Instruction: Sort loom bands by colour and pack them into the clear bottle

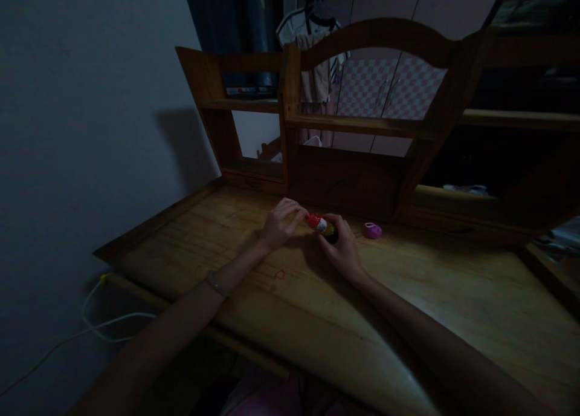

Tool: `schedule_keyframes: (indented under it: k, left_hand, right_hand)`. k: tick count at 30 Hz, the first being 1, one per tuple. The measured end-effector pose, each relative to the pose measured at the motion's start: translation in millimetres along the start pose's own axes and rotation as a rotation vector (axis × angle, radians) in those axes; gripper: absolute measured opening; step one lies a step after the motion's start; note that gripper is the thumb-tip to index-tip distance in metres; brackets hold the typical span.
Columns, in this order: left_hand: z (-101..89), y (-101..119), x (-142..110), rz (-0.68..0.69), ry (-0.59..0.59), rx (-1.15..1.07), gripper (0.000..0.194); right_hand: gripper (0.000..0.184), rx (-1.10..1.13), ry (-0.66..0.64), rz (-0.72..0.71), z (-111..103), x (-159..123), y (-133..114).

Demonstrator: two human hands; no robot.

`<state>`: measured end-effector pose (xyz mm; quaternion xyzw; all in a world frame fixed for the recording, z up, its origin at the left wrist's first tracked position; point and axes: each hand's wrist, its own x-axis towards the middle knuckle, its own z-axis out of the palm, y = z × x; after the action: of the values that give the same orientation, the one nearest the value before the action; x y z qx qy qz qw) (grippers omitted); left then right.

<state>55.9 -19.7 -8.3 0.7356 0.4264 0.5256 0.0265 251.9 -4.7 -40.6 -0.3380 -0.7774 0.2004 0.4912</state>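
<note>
My right hand [342, 247] is wrapped round a small dark bottle [331, 233] with a yellow and white label, tilted over the desk. Its top has a crinkled red cover [313, 220], pointing toward my left hand. With thumb and fingers pinched together, my left hand [280, 224] holds the tip of that red cover. A thin red band [280, 274] lies in a loose ring on the wood below my hands. Just right of my right hand sits a small purple pouch-like item [373, 230] with a pale loop; its exact kind is unclear.
The wooden desk [190, 234] has a shelf unit [357, 126] along its back. A white cable [93, 328] hangs by the left edge, near a wall [90, 132]. Clothes [315, 71] and a checked cupboard [362, 89] are behind. The room is dim.
</note>
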Motion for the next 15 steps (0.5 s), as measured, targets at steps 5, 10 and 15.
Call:
schedule_keyframes:
  k: [5, 10, 15]
  left_hand:
    - [-4.6, 2.3, -3.9, -0.008, -0.065, -0.125, 0.035]
    - [-4.6, 6.5, -4.8, -0.031, -0.123, -0.187, 0.033]
    - [-5.7, 12.9, -5.5, -0.022, -0.064, -0.150, 0.032]
  right_hand:
    - [0.035, 0.023, 0.016, 0.014, 1.0, 1.0, 2.1]
    - [0.036, 0.022, 0.017, 0.010, 0.4, 1.2, 1.1]
    - [0.035, 0.027, 0.024, 0.014, 0.1, 1.2, 0.7]
